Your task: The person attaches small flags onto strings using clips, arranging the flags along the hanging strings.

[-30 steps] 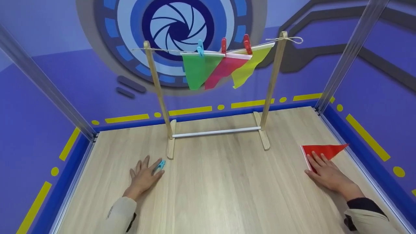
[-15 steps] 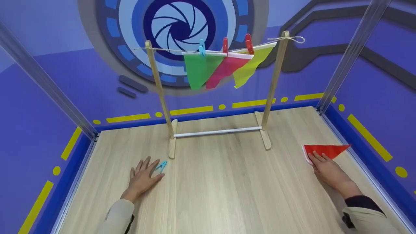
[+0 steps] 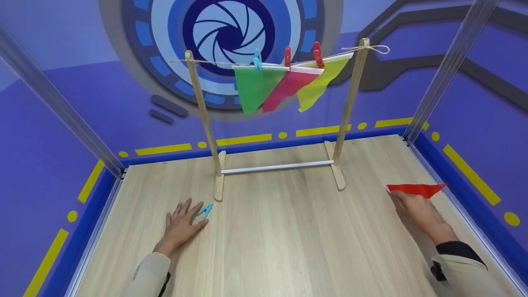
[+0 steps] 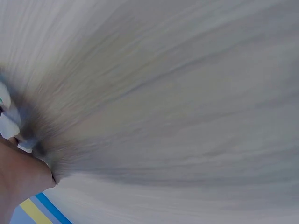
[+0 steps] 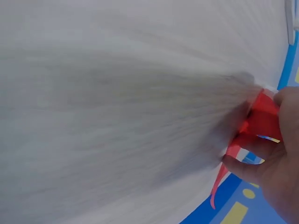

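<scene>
On the right of the table, my right hand [image 3: 421, 211] grips a red triangular pennant [image 3: 423, 190] by its white-edged end. The right wrist view shows the red cloth [image 5: 262, 116] between the thumb and fingers, its tip hanging toward the table. My left hand [image 3: 180, 227] rests on the table at left with fingers spread. A light blue clothespin [image 3: 206, 210] lies between its thumb and forefinger. Behind, green [image 3: 255, 88], pink [image 3: 291, 88] and yellow [image 3: 324, 82] pennants hang on a string, held by one blue clothespin [image 3: 257, 60] and two red clothespins [image 3: 287, 57].
The string runs between two wooden posts [image 3: 203, 113] on wooden feet, joined low down by a white rod [image 3: 276, 167]. It is tied in a bow [image 3: 379, 49] at the right post. Blue-purple printed walls [image 3: 41, 156] enclose the wooden table [image 3: 280, 239] at back and sides.
My right hand has gone from lying flat on the red pennant to gripping its edge and tilting it up. The left hand has drawn back slightly from the blue clothespin, then stayed still.
</scene>
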Available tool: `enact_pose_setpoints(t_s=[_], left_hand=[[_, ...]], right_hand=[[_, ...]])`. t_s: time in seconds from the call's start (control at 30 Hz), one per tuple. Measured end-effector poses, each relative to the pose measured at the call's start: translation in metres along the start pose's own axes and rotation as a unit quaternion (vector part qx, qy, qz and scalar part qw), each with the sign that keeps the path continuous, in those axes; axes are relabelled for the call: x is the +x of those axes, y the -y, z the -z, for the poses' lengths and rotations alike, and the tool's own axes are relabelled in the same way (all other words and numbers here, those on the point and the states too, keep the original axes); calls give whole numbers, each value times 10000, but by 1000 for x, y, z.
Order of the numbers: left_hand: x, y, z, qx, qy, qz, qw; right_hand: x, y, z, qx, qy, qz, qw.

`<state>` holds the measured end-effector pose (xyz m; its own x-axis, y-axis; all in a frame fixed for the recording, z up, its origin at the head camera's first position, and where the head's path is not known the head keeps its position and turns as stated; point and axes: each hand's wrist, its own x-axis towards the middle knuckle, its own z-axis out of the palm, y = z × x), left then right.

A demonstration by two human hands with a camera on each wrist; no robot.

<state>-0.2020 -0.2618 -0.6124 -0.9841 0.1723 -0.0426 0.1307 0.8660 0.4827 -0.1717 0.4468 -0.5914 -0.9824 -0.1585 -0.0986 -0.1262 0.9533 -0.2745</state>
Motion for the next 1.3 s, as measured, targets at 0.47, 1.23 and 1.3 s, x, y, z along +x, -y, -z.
enact_pose_setpoints(t_s=[0.47, 1.23, 1.3], left_hand=[[0, 3, -3, 6, 38, 11, 10000], [1, 3, -5, -343, -137, 41, 9993], [2, 4, -6, -430, -135, 46, 9990]], right_hand=[[-4, -5, -3, 379, -593, 176, 9974], [-4, 5, -19, 548, -1272, -317, 9898], [-5, 6, -20, 478, -1390, -344, 9885]])
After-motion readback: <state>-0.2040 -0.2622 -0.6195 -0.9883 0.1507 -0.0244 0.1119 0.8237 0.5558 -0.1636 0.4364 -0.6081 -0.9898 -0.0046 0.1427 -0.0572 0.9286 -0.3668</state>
